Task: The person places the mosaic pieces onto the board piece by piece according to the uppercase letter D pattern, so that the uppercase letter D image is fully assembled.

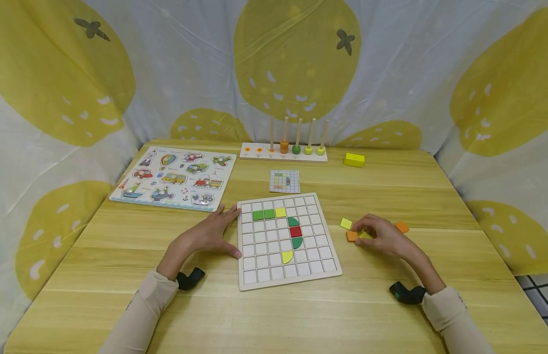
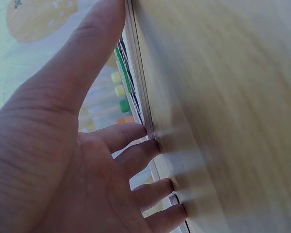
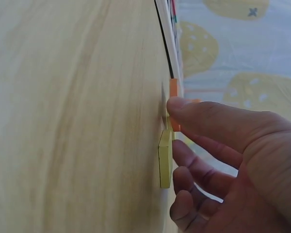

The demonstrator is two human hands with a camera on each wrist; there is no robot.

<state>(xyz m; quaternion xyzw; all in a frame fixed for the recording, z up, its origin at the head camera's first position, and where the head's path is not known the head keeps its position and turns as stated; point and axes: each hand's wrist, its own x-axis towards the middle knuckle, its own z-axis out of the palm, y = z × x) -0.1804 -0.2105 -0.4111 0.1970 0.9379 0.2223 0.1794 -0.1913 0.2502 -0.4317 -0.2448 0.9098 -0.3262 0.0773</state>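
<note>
A white grid board (image 1: 240,246) lies mid-table, with green, yellow and red tiles in some squares. My left hand (image 1: 209,234) touches its left edge, thumb and fingers spread apart; the left wrist view shows the fingertips along the rim. To the right of the board, my right hand (image 1: 380,235) has its thumb and index finger at an orange tile (image 1: 351,236), pinching it by opposite edges. A yellow tile (image 1: 346,223) lies just beyond. Another yellow tile (image 3: 165,160) shows below the thumb in the right wrist view; the hand partly covers it from above.
A second orange tile (image 1: 402,227) lies right of the right hand. Behind the board are a small pattern card (image 1: 285,181), a peg stand (image 1: 283,152) with coloured beads, and a yellow block (image 1: 354,160). A vehicle picture puzzle (image 1: 174,178) lies at back left.
</note>
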